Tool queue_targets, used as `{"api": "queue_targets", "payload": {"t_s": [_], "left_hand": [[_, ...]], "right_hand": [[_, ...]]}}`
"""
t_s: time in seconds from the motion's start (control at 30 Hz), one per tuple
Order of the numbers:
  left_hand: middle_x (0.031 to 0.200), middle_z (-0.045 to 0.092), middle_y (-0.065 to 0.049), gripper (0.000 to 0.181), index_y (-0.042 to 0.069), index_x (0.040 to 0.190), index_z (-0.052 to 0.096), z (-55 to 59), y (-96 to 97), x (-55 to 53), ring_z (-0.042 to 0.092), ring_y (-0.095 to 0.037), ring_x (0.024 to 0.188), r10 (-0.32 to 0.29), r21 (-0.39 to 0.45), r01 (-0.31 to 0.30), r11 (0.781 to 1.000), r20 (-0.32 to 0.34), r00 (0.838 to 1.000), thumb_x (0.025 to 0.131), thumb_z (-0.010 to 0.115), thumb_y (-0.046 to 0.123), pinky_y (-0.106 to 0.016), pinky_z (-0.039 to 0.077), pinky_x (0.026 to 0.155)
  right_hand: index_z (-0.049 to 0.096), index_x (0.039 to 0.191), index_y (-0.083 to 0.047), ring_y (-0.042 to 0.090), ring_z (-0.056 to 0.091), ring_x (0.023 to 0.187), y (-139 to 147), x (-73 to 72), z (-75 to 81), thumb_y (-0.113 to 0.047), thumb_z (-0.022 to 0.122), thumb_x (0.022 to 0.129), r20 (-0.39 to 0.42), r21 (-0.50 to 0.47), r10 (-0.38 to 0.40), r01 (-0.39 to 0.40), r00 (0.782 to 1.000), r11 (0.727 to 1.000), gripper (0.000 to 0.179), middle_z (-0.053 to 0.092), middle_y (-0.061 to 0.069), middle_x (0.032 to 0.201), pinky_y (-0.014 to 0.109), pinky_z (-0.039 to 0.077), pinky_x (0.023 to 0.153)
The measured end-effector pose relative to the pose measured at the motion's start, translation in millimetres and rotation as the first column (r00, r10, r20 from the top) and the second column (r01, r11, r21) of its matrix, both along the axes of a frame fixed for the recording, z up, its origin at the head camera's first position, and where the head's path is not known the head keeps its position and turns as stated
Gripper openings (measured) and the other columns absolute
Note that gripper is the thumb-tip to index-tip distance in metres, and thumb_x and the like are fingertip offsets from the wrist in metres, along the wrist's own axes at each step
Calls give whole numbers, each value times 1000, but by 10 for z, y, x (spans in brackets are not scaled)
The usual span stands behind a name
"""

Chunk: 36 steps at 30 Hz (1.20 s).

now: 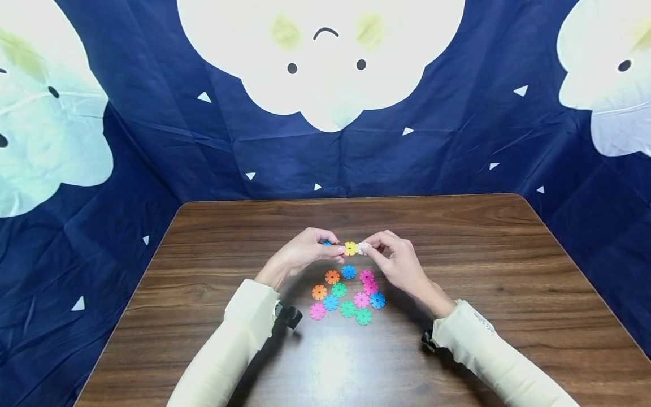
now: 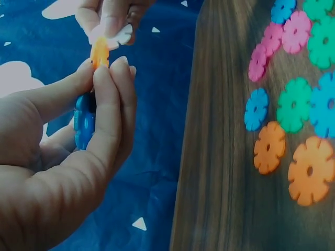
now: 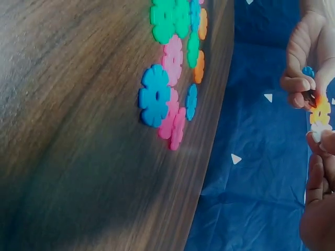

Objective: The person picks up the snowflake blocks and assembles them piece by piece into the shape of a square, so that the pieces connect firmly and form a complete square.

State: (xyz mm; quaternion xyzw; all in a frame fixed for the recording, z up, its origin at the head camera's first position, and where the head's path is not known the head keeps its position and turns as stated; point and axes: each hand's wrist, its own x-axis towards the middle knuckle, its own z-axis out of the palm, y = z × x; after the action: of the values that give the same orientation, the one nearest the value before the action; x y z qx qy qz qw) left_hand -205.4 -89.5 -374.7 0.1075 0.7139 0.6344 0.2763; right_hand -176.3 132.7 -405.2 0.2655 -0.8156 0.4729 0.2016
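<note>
My left hand (image 1: 307,249) holds a short row of notched plastic discs above the table. A blue disc (image 2: 84,123) shows behind its fingers, a dark disc (image 3: 310,98) between them, and a yellow disc (image 1: 350,249) sticks out past the fingertips. At the row's right end is a white disc (image 1: 363,248), pinched between thumb and fingers of my right hand (image 1: 399,263). White and yellow meet edge to edge; how far their slots are pushed together cannot be told. Fingers partly cover the dark and blue discs.
On the brown wooden table (image 1: 203,316), loose discs lie below the hands: several pink (image 1: 317,311), green (image 1: 363,316) and blue ones (image 1: 377,300), plus two orange (image 1: 319,292). A dark blue cloth (image 1: 285,158) with clouds hangs around the table's far and side edges.
</note>
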Motion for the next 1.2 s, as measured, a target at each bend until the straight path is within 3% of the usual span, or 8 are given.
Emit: {"api": "queue_targets", "payload": {"t_s": [0.17, 0.47, 0.73, 1.2], "left_hand": [[95, 68, -25, 9, -6, 92, 63, -7, 13, 9, 71, -18, 79, 9, -19, -9, 1000, -7, 1000, 90, 64, 3, -46, 51, 96], [76, 70, -10, 11, -5, 90, 64, -52, 9, 2, 70, -20, 76, 24, -54, -25, 998, -26, 999, 87, 68, 5, -41, 54, 92], [75, 70, -9, 10, -5, 89, 65, -62, 18, -5, 70, -18, 74, 35, -56, -36, 998, -16, 999, 86, 68, 3, -32, 57, 86], [78, 69, -10, 6, -5, 88, 64, -54, 25, -8, 69, -16, 75, 41, -33, -40, 999, 9, 999, 88, 65, 1, -38, 55, 91]], "right_hand": [[71, 87, -5, 15, 56, 65, -12, 22, 43, 0, 73, 81, -6, 8, 16, -16, 1000, 1000, 8, 68, 6, 76, 22, 48, 58], [69, 85, 0, 19, 56, 64, -83, 180, 293, 6, 71, 80, -2, 30, 37, -37, 999, 999, 8, 67, 10, 75, 18, 44, 58], [69, 85, 0, 17, 53, 63, -89, 169, 256, 6, 71, 80, -9, 29, 28, -28, 1000, 999, 8, 67, 10, 74, 29, 45, 53], [69, 84, 1, 15, 50, 61, -132, 155, 240, -1, 70, 83, -18, 9, 15, -15, 1000, 1000, 3, 67, 9, 75, 29, 42, 52]]}}
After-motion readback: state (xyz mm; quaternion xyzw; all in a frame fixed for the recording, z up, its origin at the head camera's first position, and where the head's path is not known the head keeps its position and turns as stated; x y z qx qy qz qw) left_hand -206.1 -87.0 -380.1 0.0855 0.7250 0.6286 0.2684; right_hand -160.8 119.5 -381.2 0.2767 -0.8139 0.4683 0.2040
